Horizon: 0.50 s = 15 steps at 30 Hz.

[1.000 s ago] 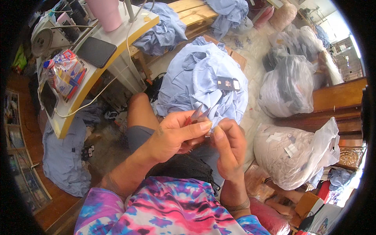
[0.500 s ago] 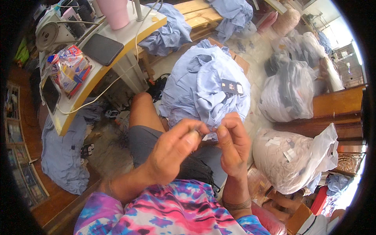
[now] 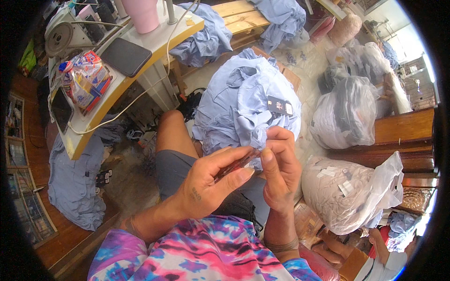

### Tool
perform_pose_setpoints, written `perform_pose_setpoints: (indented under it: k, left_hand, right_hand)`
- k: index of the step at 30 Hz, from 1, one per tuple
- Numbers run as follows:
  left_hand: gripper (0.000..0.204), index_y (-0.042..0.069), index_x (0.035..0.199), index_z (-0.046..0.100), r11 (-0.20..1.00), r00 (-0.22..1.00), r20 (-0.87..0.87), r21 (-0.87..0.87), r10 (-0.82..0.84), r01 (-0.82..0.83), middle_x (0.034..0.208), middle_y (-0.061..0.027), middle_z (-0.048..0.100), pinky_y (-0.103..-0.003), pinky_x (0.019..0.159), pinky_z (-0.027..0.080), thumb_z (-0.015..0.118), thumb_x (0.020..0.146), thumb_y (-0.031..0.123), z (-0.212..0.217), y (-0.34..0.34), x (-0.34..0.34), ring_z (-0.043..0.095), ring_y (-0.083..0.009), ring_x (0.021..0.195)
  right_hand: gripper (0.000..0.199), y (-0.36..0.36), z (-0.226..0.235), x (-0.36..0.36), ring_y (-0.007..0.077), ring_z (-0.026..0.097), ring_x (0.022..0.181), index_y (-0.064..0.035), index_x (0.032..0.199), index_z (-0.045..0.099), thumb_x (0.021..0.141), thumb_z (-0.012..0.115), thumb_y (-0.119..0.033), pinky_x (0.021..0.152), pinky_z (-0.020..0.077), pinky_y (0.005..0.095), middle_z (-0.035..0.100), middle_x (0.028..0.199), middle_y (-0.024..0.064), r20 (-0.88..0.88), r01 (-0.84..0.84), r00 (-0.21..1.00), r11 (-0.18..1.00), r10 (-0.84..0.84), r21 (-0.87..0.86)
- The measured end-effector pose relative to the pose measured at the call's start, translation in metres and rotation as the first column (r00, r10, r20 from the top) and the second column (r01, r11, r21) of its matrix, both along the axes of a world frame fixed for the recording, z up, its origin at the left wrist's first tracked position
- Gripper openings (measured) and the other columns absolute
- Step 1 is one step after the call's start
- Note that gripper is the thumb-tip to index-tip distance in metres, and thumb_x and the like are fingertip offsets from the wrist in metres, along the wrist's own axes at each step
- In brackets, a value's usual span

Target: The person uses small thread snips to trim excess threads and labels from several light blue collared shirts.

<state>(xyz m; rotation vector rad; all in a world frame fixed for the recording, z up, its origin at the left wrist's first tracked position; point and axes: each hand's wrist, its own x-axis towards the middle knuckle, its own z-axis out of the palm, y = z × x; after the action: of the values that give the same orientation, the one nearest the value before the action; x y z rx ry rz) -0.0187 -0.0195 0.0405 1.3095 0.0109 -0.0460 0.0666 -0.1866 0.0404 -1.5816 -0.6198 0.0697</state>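
A big bundle of light blue cloth (image 3: 229, 89) sits in front of my knees, with a dark hang tag (image 3: 280, 106) on top. My right hand (image 3: 282, 171) pinches a gathered bit of this cloth at the bundle's near edge. In my left hand (image 3: 211, 182) lies a narrow dark-reddish tool (image 3: 236, 165), gripped between thumb and fingers. Its tip points at the pinched cloth, and the fingers hide most of its shape. Both hands meet close together above my lap.
At left stands a white table (image 3: 133, 86) with a pink tumbler (image 3: 141, 14), a dark phone (image 3: 125, 56) and a plastic-wrapped packet (image 3: 88, 80). More blue cloth (image 3: 77, 182) hangs below. Filled plastic bags (image 3: 347, 112) and a beige bundle (image 3: 333, 192) stand at right.
My left hand has turned and opened out somewhat, so the dark-reddish tool now shows along its length. A tuft of cloth now stands up by my right fingertips, which stay pinched.
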Motion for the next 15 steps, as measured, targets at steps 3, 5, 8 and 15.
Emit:
perform_pose_setpoints:
  k: [3, 5, 8, 15]
  left_hand:
    - [0.044, -0.010, 0.139, 0.055, 1.000, 1.000, -0.012, 0.018, 0.012, -0.012, 0.111, -0.0051, 0.062, -0.023, 0.083, 0.047, 0.065, 0.103, 0.014, 0.0000, 0.0011, -0.0001, 0.058, -0.0075, 0.096]
    - [0.044, -0.010, 0.139, 0.055, 1.000, 1.000, -0.016, 0.024, 0.018, -0.017, 0.111, -0.0052, 0.062, -0.023, 0.083, 0.047, 0.066, 0.103, 0.014, 0.0012, 0.0016, 0.0000, 0.058, -0.0076, 0.096]
    - [0.045, -0.010, 0.139, 0.055, 1.000, 1.000, -0.025, 0.012, 0.018, -0.018, 0.112, -0.0053, 0.062, -0.023, 0.084, 0.048, 0.066, 0.103, 0.014, 0.0015, 0.0025, -0.0003, 0.059, -0.0080, 0.098]
    - [0.039, -0.006, 0.134, 0.060, 0.992, 0.996, -0.076, -0.108, 0.054, -0.062, 0.099, -0.0008, 0.065, -0.019, 0.064, 0.043, 0.065, 0.103, 0.016, 0.0041, 0.0006, 0.0006, 0.054, -0.0016, 0.076]
  right_hand:
    - [0.010, 0.0007, 0.0032, -0.0016, 0.0164, 0.053, 0.101, -0.0002, 0.103, 0.064, 0.103, 0.062, -0.011, 0.088, 0.0441, 0.0280, 0.053, 0.131, 0.0144, -0.041, -0.006, 0.999, 1.000, 0.006, -0.010]
    - [0.011, 0.0011, 0.0047, -0.0016, 0.0168, 0.054, 0.101, -0.0003, 0.103, 0.064, 0.104, 0.062, -0.011, 0.089, 0.0442, 0.0284, 0.054, 0.134, 0.0158, -0.045, -0.014, 0.999, 1.000, 0.013, -0.018]
    - [0.011, 0.0028, 0.0036, 0.0005, 0.0172, 0.055, 0.102, -0.0001, 0.104, 0.063, 0.105, 0.059, -0.011, 0.089, 0.0446, 0.0287, 0.057, 0.132, 0.0168, -0.001, -0.029, 1.000, 0.999, 0.029, -0.026]
    - [0.012, 0.0063, 0.0000, -0.0006, 0.0193, 0.058, 0.103, 0.0009, 0.104, 0.060, 0.106, 0.055, -0.010, 0.089, 0.0470, 0.0318, 0.062, 0.123, 0.0176, -0.029, -0.064, 0.998, 0.997, 0.064, -0.031]
